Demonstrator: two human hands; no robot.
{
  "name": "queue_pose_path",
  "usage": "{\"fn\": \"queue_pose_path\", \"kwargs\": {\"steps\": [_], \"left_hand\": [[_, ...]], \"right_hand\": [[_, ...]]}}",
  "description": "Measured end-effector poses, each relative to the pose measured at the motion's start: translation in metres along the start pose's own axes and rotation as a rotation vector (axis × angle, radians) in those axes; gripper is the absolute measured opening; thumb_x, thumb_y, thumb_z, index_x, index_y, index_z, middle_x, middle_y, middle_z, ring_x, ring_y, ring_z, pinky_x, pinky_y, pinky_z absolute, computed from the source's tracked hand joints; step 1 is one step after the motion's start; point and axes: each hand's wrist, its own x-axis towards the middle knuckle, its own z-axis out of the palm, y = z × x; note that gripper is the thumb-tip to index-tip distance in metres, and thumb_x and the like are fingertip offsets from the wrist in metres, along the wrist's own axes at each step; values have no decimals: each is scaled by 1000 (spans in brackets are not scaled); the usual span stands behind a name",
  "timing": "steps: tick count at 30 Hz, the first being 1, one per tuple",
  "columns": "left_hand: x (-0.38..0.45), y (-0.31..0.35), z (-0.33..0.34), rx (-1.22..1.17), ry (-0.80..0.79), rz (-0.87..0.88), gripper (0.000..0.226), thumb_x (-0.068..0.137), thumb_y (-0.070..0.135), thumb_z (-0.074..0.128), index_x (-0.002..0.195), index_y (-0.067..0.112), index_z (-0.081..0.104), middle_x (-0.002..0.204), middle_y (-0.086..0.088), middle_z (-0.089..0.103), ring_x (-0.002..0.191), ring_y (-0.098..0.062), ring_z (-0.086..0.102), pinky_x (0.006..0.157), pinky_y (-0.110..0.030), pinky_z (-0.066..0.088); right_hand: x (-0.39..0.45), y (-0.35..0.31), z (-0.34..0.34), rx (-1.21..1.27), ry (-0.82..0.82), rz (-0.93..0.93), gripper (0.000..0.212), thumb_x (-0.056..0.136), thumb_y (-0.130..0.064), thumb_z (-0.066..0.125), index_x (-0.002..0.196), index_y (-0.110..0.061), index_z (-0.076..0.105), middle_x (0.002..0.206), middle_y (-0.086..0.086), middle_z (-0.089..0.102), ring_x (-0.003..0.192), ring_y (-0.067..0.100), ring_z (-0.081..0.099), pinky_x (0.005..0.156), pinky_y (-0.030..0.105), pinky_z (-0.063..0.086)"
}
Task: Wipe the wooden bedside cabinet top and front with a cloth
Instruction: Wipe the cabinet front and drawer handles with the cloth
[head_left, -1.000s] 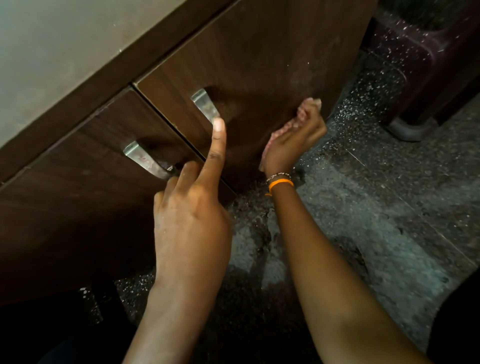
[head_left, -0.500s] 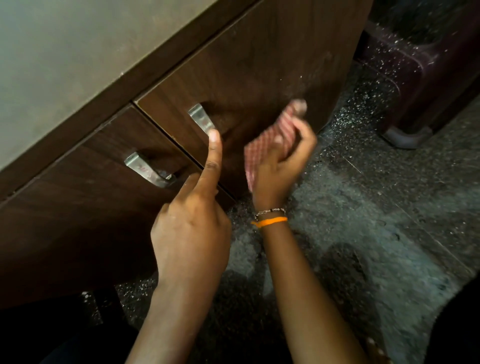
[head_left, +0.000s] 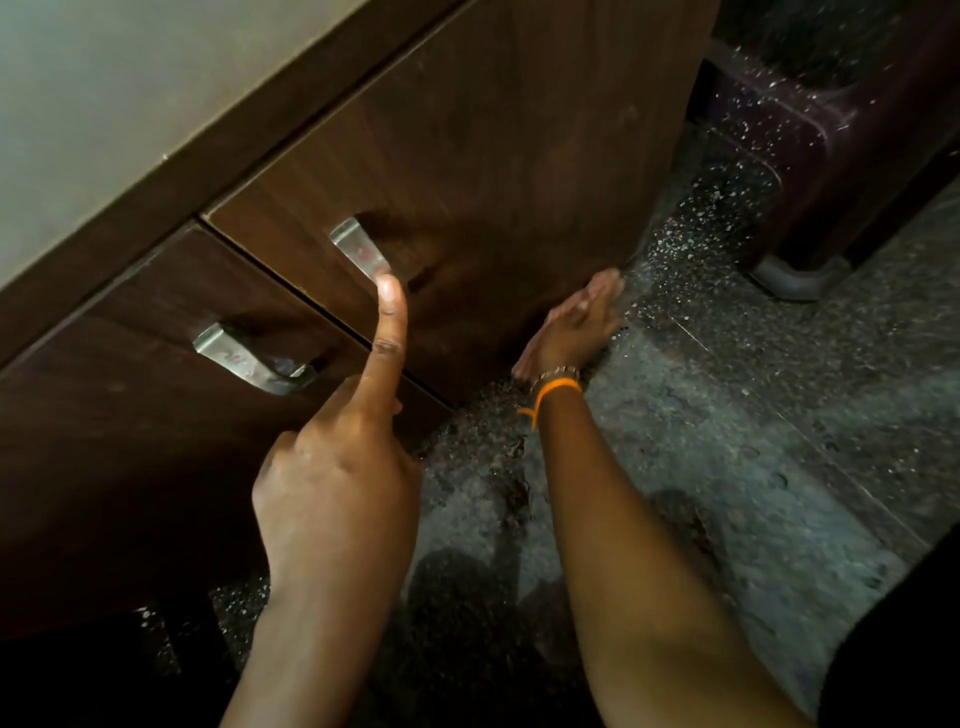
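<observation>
The dark wooden cabinet front (head_left: 493, 156) fills the upper left, under a pale top (head_left: 104, 104). It has two panels, each with a metal handle: the right one (head_left: 358, 252) and the left one (head_left: 244, 358). My left hand (head_left: 337, 493) is curled, holds nothing, and its raised index fingertip is at the right handle's lower end. My right hand (head_left: 571, 327) presses flat against the bottom right corner of the front, close to the floor. Only a pinkish sliver of the cloth (head_left: 522, 361) shows under its palm.
A speckled grey stone floor (head_left: 753, 467) runs along the cabinet's foot. A dark maroon plastic piece of furniture (head_left: 831, 130) with a grey foot (head_left: 789, 280) stands at the upper right, just past the cabinet's right edge.
My right hand swept with the red checked cloth from mid-height on the right panel down to its bottom right corner. My left hand stayed put with its finger raised.
</observation>
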Motion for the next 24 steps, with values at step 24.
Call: {"fn": "queue_pose_path", "kwargs": {"steps": [24], "left_hand": [[2,3,0,-56,-74,-26,97,77,6,47,137,56,-11,80,21,55,66,-23,61,55,-30,41]], "right_hand": [[24,-87,30,-295,-41,-562,63,95,-42,19,146,-5,24,156,17,19,143,26,22,116,29,11]]}}
